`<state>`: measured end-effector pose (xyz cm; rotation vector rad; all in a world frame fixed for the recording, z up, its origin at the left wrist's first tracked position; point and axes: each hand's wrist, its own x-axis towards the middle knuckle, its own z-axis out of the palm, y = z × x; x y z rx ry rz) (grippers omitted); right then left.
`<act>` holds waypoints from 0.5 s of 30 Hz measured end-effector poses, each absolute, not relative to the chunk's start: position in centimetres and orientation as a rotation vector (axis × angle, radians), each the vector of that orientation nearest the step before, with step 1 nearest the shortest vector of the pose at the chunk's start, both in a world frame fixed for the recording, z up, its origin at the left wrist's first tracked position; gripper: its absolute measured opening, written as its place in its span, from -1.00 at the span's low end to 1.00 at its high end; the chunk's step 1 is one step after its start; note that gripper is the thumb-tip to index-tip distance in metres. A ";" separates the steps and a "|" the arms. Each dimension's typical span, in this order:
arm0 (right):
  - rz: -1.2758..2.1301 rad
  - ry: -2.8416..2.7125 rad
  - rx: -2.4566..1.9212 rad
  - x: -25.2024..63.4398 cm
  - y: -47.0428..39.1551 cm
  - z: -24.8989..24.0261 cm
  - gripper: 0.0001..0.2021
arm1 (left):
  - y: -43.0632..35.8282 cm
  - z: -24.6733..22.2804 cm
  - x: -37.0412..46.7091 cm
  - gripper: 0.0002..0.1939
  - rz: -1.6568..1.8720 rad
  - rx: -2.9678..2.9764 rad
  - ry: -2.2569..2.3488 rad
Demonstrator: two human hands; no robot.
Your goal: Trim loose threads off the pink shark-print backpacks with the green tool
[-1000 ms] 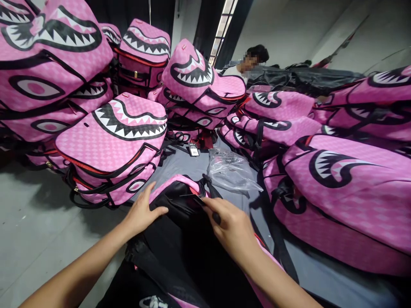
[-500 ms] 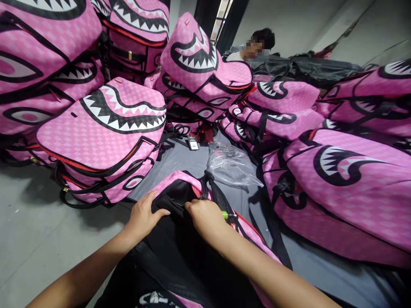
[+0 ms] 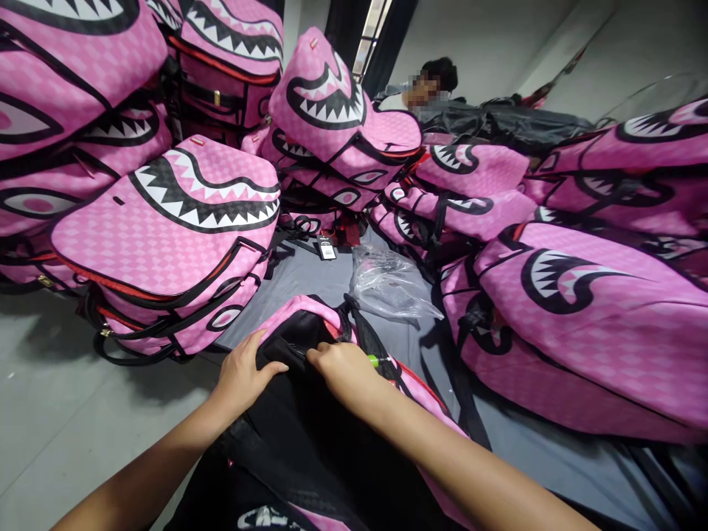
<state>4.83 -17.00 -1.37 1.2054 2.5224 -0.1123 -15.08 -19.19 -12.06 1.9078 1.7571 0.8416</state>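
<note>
We hold the pink-and-black backpack (image 3: 326, 420) before us on the grey-covered desk (image 3: 302, 265). Our left hand (image 3: 240, 380) comes in from the lower left, fingers along the pink edge, thumb stretched right over the black lining; this grip loosely holds the edge. Our right hand (image 3: 346, 372) reaches in from the lower right, knuckles up, its grip closed around a green-ended tool (image 3: 374, 361), fingertips just over the lining.

bag lining (image 3: 303, 329): matt cloth | wrapper (image 3: 390, 286): glossy, crinkled plastic | table cover (image 3: 302, 269): matt cloth
</note>
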 end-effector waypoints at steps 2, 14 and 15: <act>-0.115 2.535 1.197 4.9 -16.9 -1.2 -0.76 | -19.2 -12.2 -15.1 -0.39 0.830 1.910 1.763; -0.197 2.776 1.275 2.4 -16.5 -1.0 -0.80 | -19.4 -12.5 -15.9 -0.33 0.869 1.805 1.705; -0.205 2.798 1.263 2.2 -16.3 -1.2 -0.82 | -19.3 -12.5 -16.1 -0.32 0.856 1.788 1.710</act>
